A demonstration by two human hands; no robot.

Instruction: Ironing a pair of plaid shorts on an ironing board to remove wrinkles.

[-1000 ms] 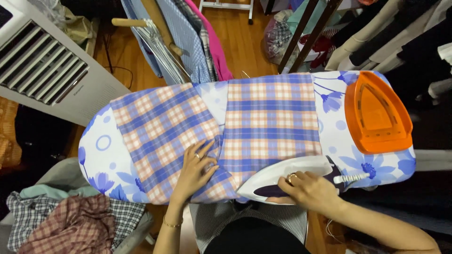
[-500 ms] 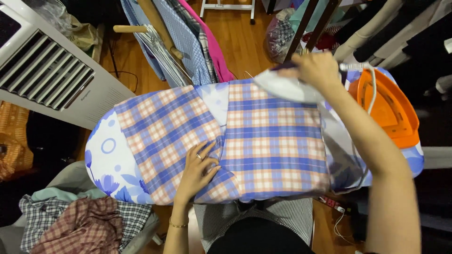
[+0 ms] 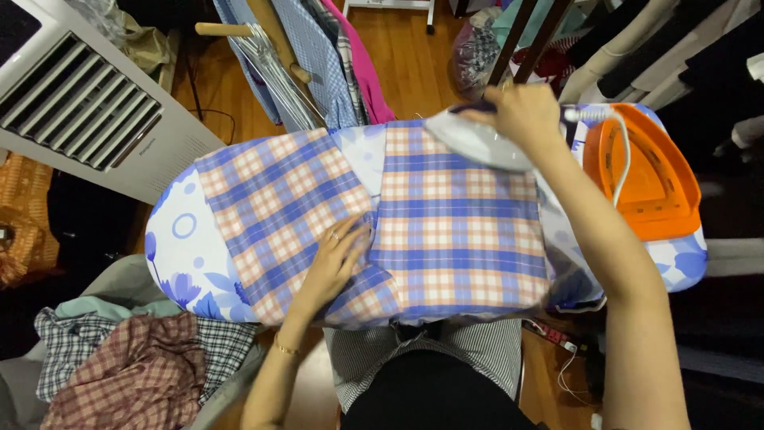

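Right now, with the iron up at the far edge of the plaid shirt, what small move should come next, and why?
Probably draw the iron back toward the body along the shirt. The right hand has it at the far edge of the board, so the near checks lie ahead of that stroke. The left hand lies flat on the shirt to the left, clear of that path, and should stay there to hold the cloth.

Orange iron rest (image 3: pixel 645 179) blocks board's right end.

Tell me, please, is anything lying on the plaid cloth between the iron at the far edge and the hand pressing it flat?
Nothing visible: the plaid cloth lies bare between the iron in the right hand and the left hand.
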